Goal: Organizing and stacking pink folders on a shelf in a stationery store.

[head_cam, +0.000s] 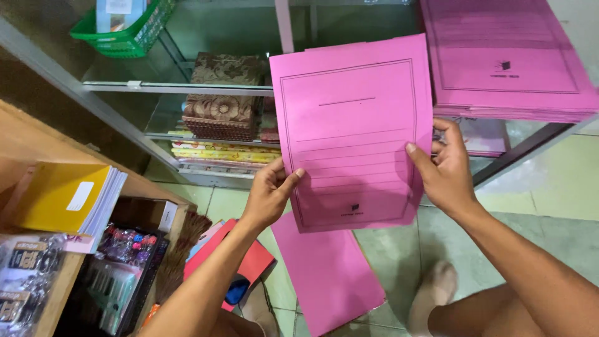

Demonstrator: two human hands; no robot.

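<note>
I hold a pink paper folder (352, 125) upright in front of me, its lined front facing me. My left hand (269, 193) pinches its lower left edge. My right hand (444, 168) grips its right edge, thumb on the front. A stack of the same pink folders (505, 59) lies on the glass shelf top at the upper right, just beyond the held one. Another pink folder (327, 274) lies flat on the tiled floor below my hands.
A glass shelf unit (175, 87) holds patterned fabric-covered books (221, 106) and a green basket (128, 31). At the left a wooden counter (19, 137) carries yellow notebooks (65, 196) and packaged goods. Red and blue items (240, 268) lie on the floor. My foot (433, 293) rests on the tiles.
</note>
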